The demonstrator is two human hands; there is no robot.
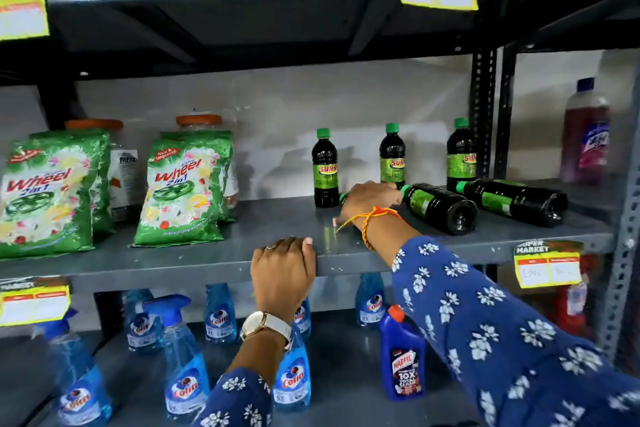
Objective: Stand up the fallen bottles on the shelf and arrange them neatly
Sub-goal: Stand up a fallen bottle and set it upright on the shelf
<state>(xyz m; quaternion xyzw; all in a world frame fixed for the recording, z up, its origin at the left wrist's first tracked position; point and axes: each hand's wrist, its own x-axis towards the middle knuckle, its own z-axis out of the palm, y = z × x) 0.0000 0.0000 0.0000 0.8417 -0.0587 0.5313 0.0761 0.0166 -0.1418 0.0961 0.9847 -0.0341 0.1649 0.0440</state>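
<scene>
On the grey middle shelf (207,255) three dark bottles with green caps stand upright along the back: one (325,170), a second (392,156) and a third (460,156). Two more of these bottles lie on their sides, one (440,208) just right of my right hand and another (516,201) further right. My right hand (370,199) is closed down over a third fallen bottle, of which only the green cap (343,197) shows. My left hand (284,263) grips the shelf's front edge.
Green Wheel detergent bags (45,191) (187,184) stand on the left of the same shelf, with jars behind them. A purple bottle (585,139) stands beyond the perforated post (483,114). Blue spray bottles (183,360) and a Harpic bottle (401,357) fill the lower shelf.
</scene>
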